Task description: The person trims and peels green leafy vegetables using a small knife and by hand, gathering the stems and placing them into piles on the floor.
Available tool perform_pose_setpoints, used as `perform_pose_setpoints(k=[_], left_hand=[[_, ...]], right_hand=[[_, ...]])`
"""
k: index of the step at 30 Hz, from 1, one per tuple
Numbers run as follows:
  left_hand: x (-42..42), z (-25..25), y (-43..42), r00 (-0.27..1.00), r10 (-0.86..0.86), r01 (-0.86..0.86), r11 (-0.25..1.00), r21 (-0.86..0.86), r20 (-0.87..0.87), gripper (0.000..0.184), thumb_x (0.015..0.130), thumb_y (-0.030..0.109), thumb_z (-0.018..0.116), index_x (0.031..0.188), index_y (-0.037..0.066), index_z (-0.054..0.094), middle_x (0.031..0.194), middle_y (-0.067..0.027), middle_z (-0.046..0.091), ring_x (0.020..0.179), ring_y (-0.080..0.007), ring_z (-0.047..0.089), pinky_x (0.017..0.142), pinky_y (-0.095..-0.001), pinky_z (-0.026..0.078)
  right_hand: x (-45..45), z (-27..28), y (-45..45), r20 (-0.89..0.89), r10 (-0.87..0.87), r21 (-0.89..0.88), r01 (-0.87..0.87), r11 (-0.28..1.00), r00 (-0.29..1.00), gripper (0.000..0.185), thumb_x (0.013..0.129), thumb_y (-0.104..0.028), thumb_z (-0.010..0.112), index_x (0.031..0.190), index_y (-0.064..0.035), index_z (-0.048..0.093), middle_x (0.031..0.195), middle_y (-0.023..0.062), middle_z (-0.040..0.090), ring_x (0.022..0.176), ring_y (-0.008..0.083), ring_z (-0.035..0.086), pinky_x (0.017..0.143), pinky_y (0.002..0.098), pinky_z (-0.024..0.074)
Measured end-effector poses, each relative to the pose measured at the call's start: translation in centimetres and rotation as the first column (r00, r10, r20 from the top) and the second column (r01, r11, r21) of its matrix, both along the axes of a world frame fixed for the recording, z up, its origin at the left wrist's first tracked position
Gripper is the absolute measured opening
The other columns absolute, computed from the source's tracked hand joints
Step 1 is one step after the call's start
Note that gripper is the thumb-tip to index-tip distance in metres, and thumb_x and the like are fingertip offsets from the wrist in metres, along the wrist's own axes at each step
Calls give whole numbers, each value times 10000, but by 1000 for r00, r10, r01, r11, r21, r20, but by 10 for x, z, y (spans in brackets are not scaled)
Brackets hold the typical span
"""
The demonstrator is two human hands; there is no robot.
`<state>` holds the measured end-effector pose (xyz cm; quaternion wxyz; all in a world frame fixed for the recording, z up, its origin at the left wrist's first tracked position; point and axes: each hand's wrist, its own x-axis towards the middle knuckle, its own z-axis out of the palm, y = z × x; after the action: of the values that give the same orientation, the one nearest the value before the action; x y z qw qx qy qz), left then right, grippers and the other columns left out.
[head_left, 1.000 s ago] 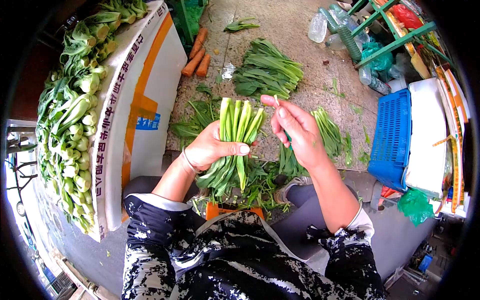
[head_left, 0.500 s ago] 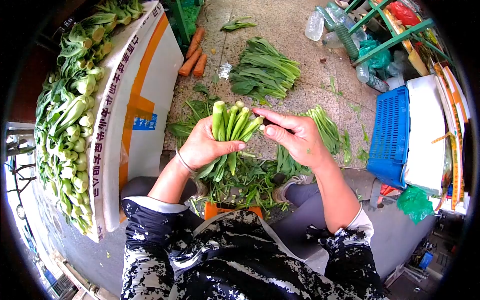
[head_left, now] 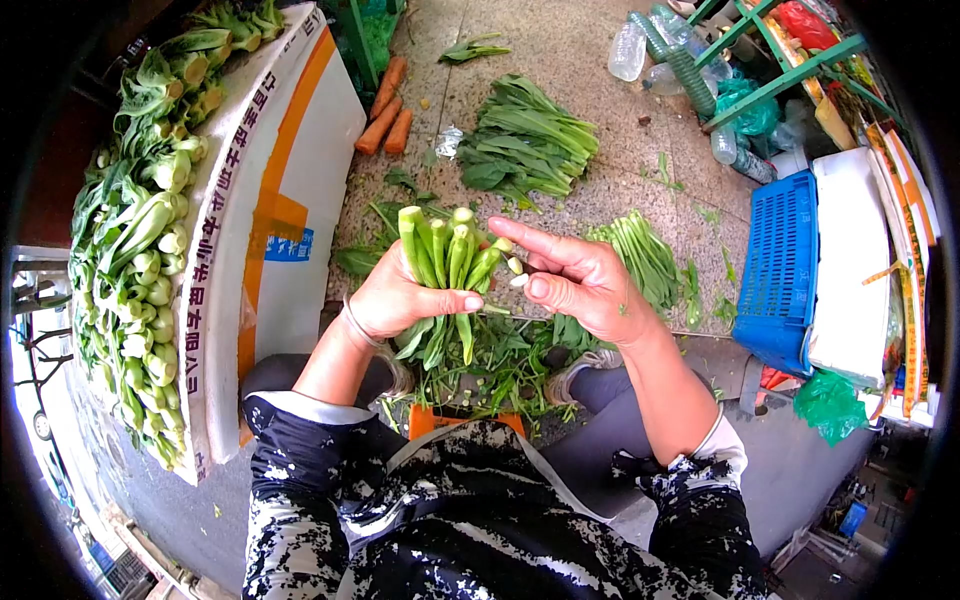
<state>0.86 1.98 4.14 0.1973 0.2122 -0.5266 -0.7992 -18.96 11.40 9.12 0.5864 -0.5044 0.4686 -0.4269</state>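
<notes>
My left hand (head_left: 392,292) is wrapped round a bunch of leafy green stems (head_left: 455,250), cut ends up and leaves hanging below. My right hand (head_left: 585,280) is beside the stem ends, index finger stretched along them and thumb apart. Small pale cut stem pieces (head_left: 517,272) are between its thumb and the bunch. A dark sliver shows between that thumb and finger; the hand hides what it is. Beyond the hands lies a pile of leafy greens (head_left: 530,140), and a smaller bundle of greens (head_left: 640,258) lies right of my right hand.
Carrots (head_left: 384,122) lie at the back left. At left, a white foam box (head_left: 300,180) stands near a row of pale-stemmed greens (head_left: 150,290). A blue plastic basket (head_left: 778,270) and plastic bottles (head_left: 628,50) are at right. Leaf scraps (head_left: 480,375) cover the ground between my feet.
The bunch in my left hand has shifted slightly left and fanned apart from my right hand. Small cut stem pieces now show separately by my right thumb, which has drawn back a little.
</notes>
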Motion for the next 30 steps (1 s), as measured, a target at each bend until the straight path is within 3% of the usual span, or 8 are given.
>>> perform_pose_setpoints(k=[4, 6, 10, 12, 15, 17, 22, 30], left_hand=[[-1, 3, 0, 997, -70, 70, 997, 44, 13, 458, 697, -25, 705, 1115, 16, 524, 952, -55, 617, 863, -129, 588, 784, -261, 481], [0, 5, 0, 997, -75, 75, 994, 75, 2, 461, 695, -30, 705, 1116, 15, 523, 963, -48, 614, 872, -125, 584, 786, -261, 479], [-1, 5, 1, 997, -70, 69, 993, 92, 7, 457, 689, -56, 696, 1108, 14, 527, 1003, -23, 602, 911, -112, 567, 803, -259, 473], [-2, 0, 1, 999, -41, 39, 998, 55, 22, 493, 678, -44, 708, 1124, 16, 508, 992, -35, 600, 889, -134, 579, 794, -274, 478], [-6, -6, 1, 998, 24, -23, 1000, -7, 63, 518, 672, -35, 716, 1136, 21, 492, 990, -36, 596, 887, -137, 580, 805, -280, 475], [-8, -11, 2, 993, 104, -99, 991, -87, 55, 499, 677, -29, 714, 1124, 24, 500, 1000, -26, 593, 906, -113, 569, 816, -265, 468], [-11, -15, 3, 982, 180, -172, 977, -123, 52, 473, 693, -38, 694, 1119, 28, 501, 1018, -18, 586, 916, -97, 560, 819, -256, 468], [-10, -18, 3, 976, 208, -187, 950, -250, 59, 503, 681, -55, 700, 1126, 30, 482, 1019, -15, 580, 933, -100, 553, 831, -253, 458]], right_hand=[[2, -3, 0, 61, 8, 63, -12, 998, 998, 428, 863, -138, 584, 1274, -90, 473, 816, -30, 575, 680, 21, 454, 613, 163, 395], [4, -11, 0, -46, -84, -126, 77, 989, 995, 385, 862, -134, 581, 1236, -76, 510, 951, 30, 634, 779, 41, 533, 688, 183, 437], [0, -11, -1, -190, -101, -202, 62, 977, 976, 338, 862, -141, 581, 1191, -68, 550, 1043, 67, 634, 865, 70, 562, 754, 211, 451], [-2, -13, -5, -253, -271, -208, 222, 953, 928, 320, 861, -153, 584, 1169, -70, 567, 1033, 66, 639, 878, 77, 565, 772, 225, 452], [0, -1, -4, -292, -296, -156, 260, 953, 910, 340, 856, -95, 570, 1192, -54, 546, 1090, 49, 611, 943, 81, 544, 833, 222, 419], [6, -6, -2, -226, -194, -203, 149, 968, 955, 389, 855, -110, 577, 1226, -22, 502, 1158, 78, 580, 1019, 105, 530, 886, 251, 405], [11, -15, -4, -274, -195, -188, 147, 971, 942, 421, 845, -190, 610, 1237, -77, 505, 1011, 69, 649, 847, 37, 542, 770, 240, 456], [9, -21, -5, -268, -232, -254, 164, 953, 935, 335, 857, -169, 588, 1177, -75, 562, 941, 66, 661, 780, 65, 564, 707, 231, 458]])
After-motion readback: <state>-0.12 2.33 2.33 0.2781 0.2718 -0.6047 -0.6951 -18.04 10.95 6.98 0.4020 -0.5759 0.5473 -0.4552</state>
